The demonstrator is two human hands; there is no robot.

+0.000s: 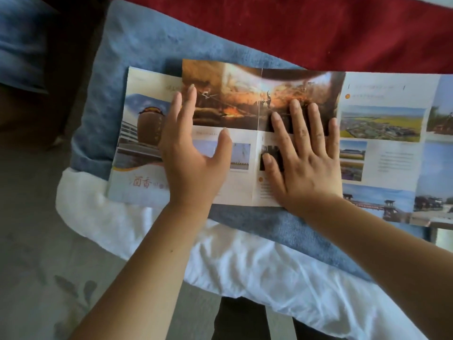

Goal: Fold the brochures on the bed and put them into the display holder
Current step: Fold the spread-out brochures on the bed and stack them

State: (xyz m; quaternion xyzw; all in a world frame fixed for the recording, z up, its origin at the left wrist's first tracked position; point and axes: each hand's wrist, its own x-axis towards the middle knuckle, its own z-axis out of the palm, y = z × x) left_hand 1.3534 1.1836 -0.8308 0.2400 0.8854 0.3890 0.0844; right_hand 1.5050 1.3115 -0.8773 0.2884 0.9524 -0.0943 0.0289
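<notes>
Left hand (193, 155), right hand (304, 160) atop brochure (240, 99)

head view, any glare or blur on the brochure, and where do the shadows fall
Head view: a pale sheen washes the top edge of the brochure; the print is soft all over, small text unreadable; dark shadow lies beside the fingers of the right hand, on their left; the upper-left corner is dim.

Two hands were counted, one left hand (193, 158) and one right hand (306, 163). There was one blue blanket (137, 45), one red cover (294, 28) and one white sheet (245, 261). Whether the brochure panels (382, 123) were one piece or several could not be told.
</notes>
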